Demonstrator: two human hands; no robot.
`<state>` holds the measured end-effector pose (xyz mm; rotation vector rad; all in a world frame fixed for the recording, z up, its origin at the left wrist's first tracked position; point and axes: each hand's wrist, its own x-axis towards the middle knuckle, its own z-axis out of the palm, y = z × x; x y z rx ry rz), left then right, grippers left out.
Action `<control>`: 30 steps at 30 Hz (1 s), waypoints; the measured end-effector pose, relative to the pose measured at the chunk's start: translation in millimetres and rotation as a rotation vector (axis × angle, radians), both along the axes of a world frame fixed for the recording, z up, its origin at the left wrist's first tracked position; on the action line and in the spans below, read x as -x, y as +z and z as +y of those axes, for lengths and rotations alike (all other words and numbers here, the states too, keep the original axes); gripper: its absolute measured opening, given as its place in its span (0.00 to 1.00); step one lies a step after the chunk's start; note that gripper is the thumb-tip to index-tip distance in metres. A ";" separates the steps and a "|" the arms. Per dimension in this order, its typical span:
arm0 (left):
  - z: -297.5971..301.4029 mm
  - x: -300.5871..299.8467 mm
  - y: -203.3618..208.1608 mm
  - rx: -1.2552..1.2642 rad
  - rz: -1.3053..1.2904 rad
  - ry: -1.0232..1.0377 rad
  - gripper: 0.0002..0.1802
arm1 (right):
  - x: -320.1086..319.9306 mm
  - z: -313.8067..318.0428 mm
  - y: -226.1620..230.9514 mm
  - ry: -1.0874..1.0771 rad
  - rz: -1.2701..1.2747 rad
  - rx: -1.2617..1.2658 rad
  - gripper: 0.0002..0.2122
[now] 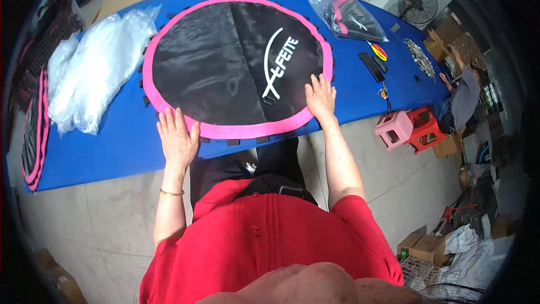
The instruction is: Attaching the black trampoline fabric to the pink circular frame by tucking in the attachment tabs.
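Note:
A round black trampoline mat [197, 62] with a wide pink border lies spread on the blue table. Short black tabs stick out around its rim, and a white printed mark and a small black loop show on its right half. My left hand [179, 139] rests flat on the border at the near left, fingers apart, a thin bangle on that wrist. On the right edge of the border lies my right hand [321, 100], its fingers stretched out. Neither hand grips anything.
Clear plastic bags [98, 67] lie left of the mat, beside folded pink-edged mats [35, 135]. At the right are a bagged mat [351, 16], scissors [379, 51], a black phone-like object [370, 67] and a metal-parts pile [420, 59]. Stools [395, 129] and another person [466, 98] are beyond.

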<state>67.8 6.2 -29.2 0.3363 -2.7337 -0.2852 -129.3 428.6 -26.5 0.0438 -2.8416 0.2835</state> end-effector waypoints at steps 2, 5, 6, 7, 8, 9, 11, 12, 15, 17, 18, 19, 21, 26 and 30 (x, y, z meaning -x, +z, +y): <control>-2.5 -3.6 1.3 -0.003 0.007 -0.003 0.43 | -5.4 -4.8 1.6 -0.001 -0.031 0.009 0.29; -7.4 -3.5 -0.8 -0.008 -0.001 -0.006 0.43 | -13.5 -7.1 4.3 -0.016 -0.063 0.002 0.30; -9.2 -2.5 -0.9 -0.020 -0.004 -0.017 0.43 | -16.3 -7.2 5.2 -0.025 -0.078 0.004 0.30; -12.6 -4.0 -0.8 -0.028 -0.012 -0.026 0.43 | -21.0 -8.0 6.0 -0.028 -0.097 0.001 0.30; -16.3 -4.5 -0.6 -0.025 -0.012 -0.029 0.43 | -25.9 -9.1 6.5 -0.031 -0.097 0.003 0.30; -20.4 -4.0 -0.4 -0.039 -0.018 -0.046 0.43 | -30.8 -10.0 6.9 -0.032 -0.092 0.007 0.31; -30.8 -3.3 -0.8 -0.049 -0.028 -0.074 0.43 | -42.1 -12.9 5.5 -0.036 -0.090 0.019 0.31; -36.0 -1.7 0.3 -0.044 -0.029 -0.078 0.43 | -47.9 -13.8 4.5 -0.019 -0.073 0.025 0.31; -50.6 7.9 0.7 -0.049 -0.085 -0.109 0.41 | -68.4 -15.0 0.7 0.012 -0.031 0.044 0.33; -62.1 15.8 -0.7 -0.063 -0.075 -0.128 0.39 | -79.5 -16.6 -2.3 0.060 0.055 0.054 0.33; -65.3 21.4 -1.5 -0.083 -0.067 -0.140 0.38 | -85.8 -17.3 -5.6 0.065 0.139 0.019 0.32; -70.6 26.8 -4.9 -0.085 -0.055 -0.139 0.36 | -91.3 -17.7 -5.8 0.095 0.181 -0.005 0.32; -81.2 34.5 -7.4 -0.105 -0.011 -0.145 0.34 | -105.6 -18.8 -2.1 0.164 0.267 -0.056 0.30; -75.9 25.0 1.6 0.002 0.025 0.056 0.31 | -108.1 -8.6 49.7 0.376 0.152 0.084 0.19; -33.1 8.1 24.0 -0.028 0.132 -0.107 0.29 | -61.8 14.1 72.3 0.295 0.223 0.256 0.14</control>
